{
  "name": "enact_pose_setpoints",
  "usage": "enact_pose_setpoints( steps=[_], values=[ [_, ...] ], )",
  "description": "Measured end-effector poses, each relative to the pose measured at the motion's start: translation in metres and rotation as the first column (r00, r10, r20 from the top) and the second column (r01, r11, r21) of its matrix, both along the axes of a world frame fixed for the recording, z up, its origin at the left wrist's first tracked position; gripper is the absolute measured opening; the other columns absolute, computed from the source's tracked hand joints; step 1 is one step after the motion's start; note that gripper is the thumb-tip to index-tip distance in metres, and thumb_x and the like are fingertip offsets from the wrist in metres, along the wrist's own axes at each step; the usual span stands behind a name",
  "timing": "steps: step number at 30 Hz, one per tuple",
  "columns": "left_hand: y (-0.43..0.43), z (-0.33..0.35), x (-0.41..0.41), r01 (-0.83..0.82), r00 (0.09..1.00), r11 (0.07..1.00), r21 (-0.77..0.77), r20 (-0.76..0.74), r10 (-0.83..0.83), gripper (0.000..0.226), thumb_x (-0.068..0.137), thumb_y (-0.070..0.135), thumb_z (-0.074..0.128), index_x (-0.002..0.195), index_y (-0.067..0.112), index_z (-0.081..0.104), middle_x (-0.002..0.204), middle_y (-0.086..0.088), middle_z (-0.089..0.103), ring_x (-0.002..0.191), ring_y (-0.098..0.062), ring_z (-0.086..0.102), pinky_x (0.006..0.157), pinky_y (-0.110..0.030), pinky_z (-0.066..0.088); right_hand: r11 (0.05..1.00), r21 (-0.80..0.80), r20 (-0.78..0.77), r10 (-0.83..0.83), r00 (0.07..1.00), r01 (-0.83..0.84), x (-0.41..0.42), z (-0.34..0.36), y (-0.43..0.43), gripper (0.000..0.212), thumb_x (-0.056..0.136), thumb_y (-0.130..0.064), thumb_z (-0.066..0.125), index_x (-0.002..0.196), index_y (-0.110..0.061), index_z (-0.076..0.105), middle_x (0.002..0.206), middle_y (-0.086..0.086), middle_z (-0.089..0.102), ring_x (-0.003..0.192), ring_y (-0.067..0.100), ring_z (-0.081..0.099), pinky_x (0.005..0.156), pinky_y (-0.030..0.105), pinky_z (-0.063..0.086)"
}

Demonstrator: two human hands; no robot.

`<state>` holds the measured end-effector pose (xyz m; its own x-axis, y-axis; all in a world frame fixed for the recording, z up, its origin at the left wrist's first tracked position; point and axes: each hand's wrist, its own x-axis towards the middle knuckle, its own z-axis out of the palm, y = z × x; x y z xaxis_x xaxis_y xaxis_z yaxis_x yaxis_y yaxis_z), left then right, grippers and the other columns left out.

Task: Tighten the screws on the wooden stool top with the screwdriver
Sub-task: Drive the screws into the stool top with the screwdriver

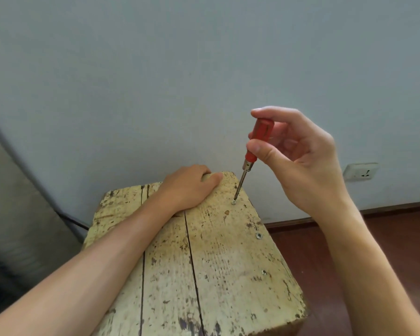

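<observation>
The small silver screw [233, 202] sits in the worn, cream-painted wooden stool top [228, 267], just right of the frame's centre and near the top's right edge. We see the tip of the slim red-handled screwdriver [255, 141] seated in its head. The shaft leans up and slightly to the right, which we take as lining up with the screw so the tip stays engaged. The right hand [310, 163] holds the handle, its fingers [264, 151] clamped on it between thumb and fingertips, a light hold that we judge suits twirling. The left hand [187, 190] lies on the top's far end with its fingers bent over the rim, gripping it, apparently to steady the stool against the turning. A second screw [259, 235] and a third screw [264, 272] follow the right edge towards the frame's bottom. A white wall socket [360, 171] sits at the right.
</observation>
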<state>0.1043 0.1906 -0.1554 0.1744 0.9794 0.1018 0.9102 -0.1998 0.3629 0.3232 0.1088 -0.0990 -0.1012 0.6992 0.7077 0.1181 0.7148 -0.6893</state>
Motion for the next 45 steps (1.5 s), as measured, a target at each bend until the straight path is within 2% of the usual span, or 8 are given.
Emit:
enact_pose_setpoints(
  steps=[5,11,18,21,27,33,40,45],
  values=[
    [0.000,0.001,0.000,0.001,1.000,1.000,0.009,-0.027,0.000,0.046,0.098,0.070,0.034,0.102,0.034,0.063,0.096,0.015,0.063,0.091,-0.015,0.060,0.073,-0.036,0.043,1.000,0.002,0.019,-0.021,1.000,0.021,-0.003,-0.003,0.000,0.049,0.099,-0.008,0.077,0.135,-0.040,0.067,0.104,-0.010,0.077,0.095,0.020,0.079,0.094,0.045,0.063],
    [-0.001,0.003,0.000,0.006,1.000,1.000,-0.009,-0.026,-0.006,0.047,0.099,0.069,0.035,0.104,0.032,0.064,0.098,0.013,0.064,0.093,-0.016,0.060,0.076,-0.037,0.045,0.982,-0.015,0.047,0.190,0.981,-0.190,0.005,0.002,0.000,0.048,0.108,0.005,0.055,0.149,-0.021,0.055,0.122,0.007,0.077,0.125,0.019,0.073,0.109,0.035,0.056],
    [-0.004,0.005,0.000,0.006,1.000,1.000,-0.029,-0.007,-0.007,0.048,0.100,0.067,0.037,0.109,0.030,0.066,0.105,0.010,0.067,0.098,-0.018,0.062,0.090,-0.041,0.051,0.993,-0.002,0.000,0.120,0.993,-0.120,0.003,0.005,0.000,0.036,0.101,0.005,0.068,0.131,-0.016,0.066,0.107,0.016,0.075,0.095,0.029,0.079,0.092,0.044,0.064],
    [-0.005,0.006,0.001,0.008,1.000,1.000,-0.026,-0.009,-0.008,0.048,0.101,0.067,0.036,0.111,0.031,0.066,0.107,0.010,0.067,0.100,-0.018,0.061,0.091,-0.042,0.050,1.000,0.011,0.014,0.015,1.000,-0.015,0.001,0.004,0.001,0.031,0.098,-0.003,0.076,0.123,-0.019,0.065,0.092,-0.002,0.071,0.081,0.016,0.078,0.082,0.046,0.063],
    [-0.004,0.005,0.001,0.003,1.000,1.000,-0.028,-0.006,-0.003,0.046,0.100,0.067,0.036,0.107,0.032,0.065,0.102,0.012,0.066,0.097,-0.017,0.061,0.086,-0.039,0.049,0.999,0.046,0.032,-0.012,0.999,0.011,0.000,0.001,-0.003,0.035,0.099,-0.005,0.076,0.124,-0.029,0.070,0.099,-0.004,0.075,0.087,0.018,0.079,0.081,0.047,0.062],
    [-0.005,0.007,0.002,0.001,1.000,0.999,-0.038,-0.010,-0.001,0.047,0.100,0.067,0.036,0.111,0.031,0.065,0.107,0.009,0.066,0.099,-0.019,0.061,0.091,-0.043,0.050,0.984,-0.008,0.134,0.179,0.975,-0.180,0.011,0.001,-0.002,0.054,0.106,0.007,0.059,0.147,-0.027,0.055,0.132,0.003,0.073,0.125,0.018,0.072,0.107,0.032,0.057],
    [-0.005,0.006,0.002,-0.005,1.000,0.999,-0.033,-0.013,0.004,0.048,0.100,0.067,0.037,0.111,0.031,0.066,0.106,0.011,0.067,0.099,-0.017,0.061,0.090,-0.041,0.050,0.994,-0.002,0.093,0.106,0.990,-0.106,0.010,0.004,0.001,0.045,0.099,0.004,0.072,0.131,-0.027,0.066,0.108,0.007,0.077,0.100,0.023,0.080,0.093,0.043,0.063],
    [-0.005,0.006,0.002,0.000,1.000,1.000,-0.031,-0.015,-0.001,0.046,0.100,0.067,0.036,0.106,0.032,0.065,0.104,0.010,0.067,0.099,-0.018,0.061,0.089,-0.041,0.049,1.000,0.007,0.073,0.004,0.997,-0.005,0.009,0.004,0.002,0.040,0.093,-0.008,0.083,0.123,-0.026,0.064,0.090,-0.011,0.071,0.086,0.018,0.080,0.085,0.052,0.062]
  ],
)
